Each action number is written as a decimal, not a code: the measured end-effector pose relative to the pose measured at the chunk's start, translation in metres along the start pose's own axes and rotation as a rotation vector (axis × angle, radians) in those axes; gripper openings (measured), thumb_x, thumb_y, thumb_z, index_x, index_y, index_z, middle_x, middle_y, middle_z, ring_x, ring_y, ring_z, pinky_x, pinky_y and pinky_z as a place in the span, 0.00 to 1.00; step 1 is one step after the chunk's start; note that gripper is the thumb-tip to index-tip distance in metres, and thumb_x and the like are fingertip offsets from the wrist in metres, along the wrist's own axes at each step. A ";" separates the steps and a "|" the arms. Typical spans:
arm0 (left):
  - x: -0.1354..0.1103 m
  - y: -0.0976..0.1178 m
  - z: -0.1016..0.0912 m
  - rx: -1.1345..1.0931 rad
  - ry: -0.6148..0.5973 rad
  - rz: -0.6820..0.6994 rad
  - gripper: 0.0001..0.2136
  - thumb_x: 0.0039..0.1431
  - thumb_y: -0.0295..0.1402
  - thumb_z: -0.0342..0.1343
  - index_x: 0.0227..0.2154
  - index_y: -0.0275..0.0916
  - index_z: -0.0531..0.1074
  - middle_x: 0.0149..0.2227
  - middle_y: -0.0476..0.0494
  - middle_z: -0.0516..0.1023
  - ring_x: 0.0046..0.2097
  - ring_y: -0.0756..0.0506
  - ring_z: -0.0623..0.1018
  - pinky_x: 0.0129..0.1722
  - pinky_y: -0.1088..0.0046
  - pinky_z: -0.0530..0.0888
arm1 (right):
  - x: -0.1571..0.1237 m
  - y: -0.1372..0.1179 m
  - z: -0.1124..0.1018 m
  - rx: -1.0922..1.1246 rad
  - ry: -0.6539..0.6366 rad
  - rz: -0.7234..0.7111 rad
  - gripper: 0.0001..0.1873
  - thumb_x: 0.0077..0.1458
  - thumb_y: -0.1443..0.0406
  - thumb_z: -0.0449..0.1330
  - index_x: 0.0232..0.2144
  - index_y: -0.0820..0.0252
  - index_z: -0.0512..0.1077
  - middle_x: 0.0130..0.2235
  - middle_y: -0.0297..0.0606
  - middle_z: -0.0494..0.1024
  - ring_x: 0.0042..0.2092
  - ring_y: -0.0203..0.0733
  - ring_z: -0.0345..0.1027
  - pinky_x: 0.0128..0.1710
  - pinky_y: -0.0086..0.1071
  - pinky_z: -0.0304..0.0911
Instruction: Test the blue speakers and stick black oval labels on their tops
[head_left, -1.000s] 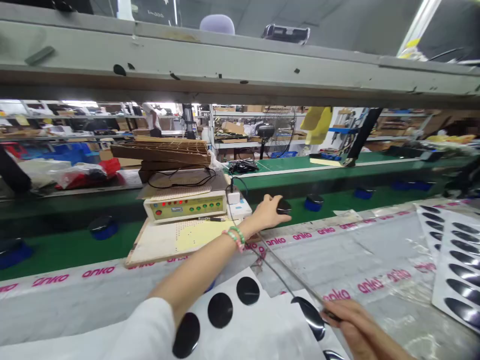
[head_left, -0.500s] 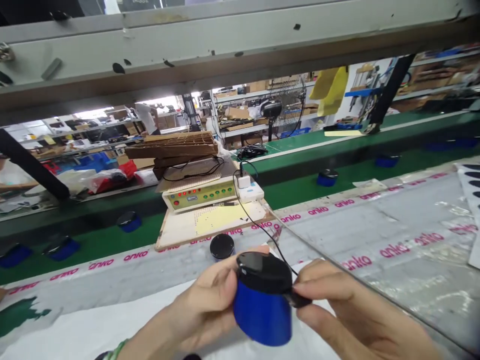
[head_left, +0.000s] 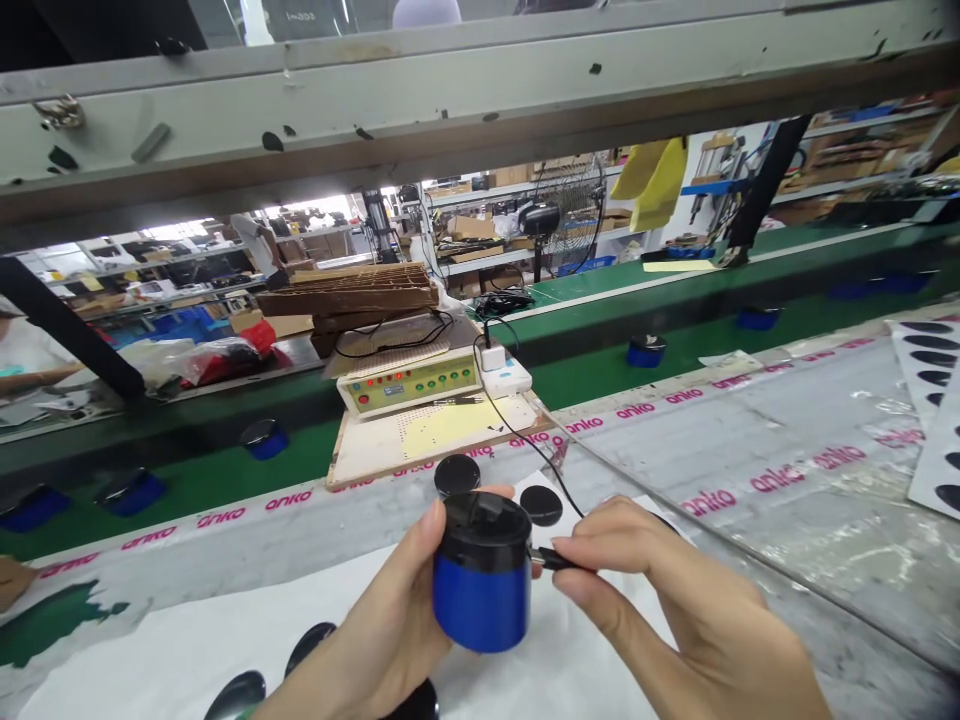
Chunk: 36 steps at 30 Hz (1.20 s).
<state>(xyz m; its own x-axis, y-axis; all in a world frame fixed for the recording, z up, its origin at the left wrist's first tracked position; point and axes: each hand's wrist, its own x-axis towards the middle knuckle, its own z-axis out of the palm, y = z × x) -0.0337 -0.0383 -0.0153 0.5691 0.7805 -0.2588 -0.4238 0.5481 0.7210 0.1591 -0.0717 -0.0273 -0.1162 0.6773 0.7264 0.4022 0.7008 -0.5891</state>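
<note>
Versus half a second back: blue cylinder now sitting lower and more upright, black lid facing up rather than tilted toward the camera. Versus one second back: no longer reaching out to the green belt; both hands now pulled in close, in front of the tester box.

Left hand wrapping around the cylinder's left side, fingers curled shut on it, thumb pressing up against the lid edge. Holding it in the air, nearer the camera than the tester box and slightly right of it, above the white sheet.

Right hand pinching a black cable plug between thumb and forefinger, closed tight on it, other fingers curling loosely underneath. Plug tip touching the cylinder's right side just below the lid; cannot tell how far in. Black cable running from the plug back up toward the white adapter just right of the tester box.

More blue cylinders sitting on the belt to both sides of the tester box. Black discs lying on the sheet between the tester box and the held cylinder.
</note>
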 end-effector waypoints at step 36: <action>-0.008 -0.008 0.021 2.172 -0.096 1.529 0.16 0.59 0.16 0.49 0.42 0.41 0.74 0.35 0.48 0.60 0.39 0.55 0.69 0.61 0.65 0.68 | -0.053 0.035 0.030 0.050 -0.066 0.103 0.20 0.59 0.72 0.52 0.53 0.51 0.64 0.42 0.39 0.75 0.40 0.42 0.73 0.41 0.30 0.71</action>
<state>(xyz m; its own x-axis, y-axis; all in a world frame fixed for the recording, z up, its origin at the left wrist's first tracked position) -0.0200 -0.0546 -0.0053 0.7592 0.1363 0.6364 0.4306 -0.8384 -0.3342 0.1517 -0.0766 -0.0974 -0.1365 0.7580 0.6378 0.3698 0.6362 -0.6771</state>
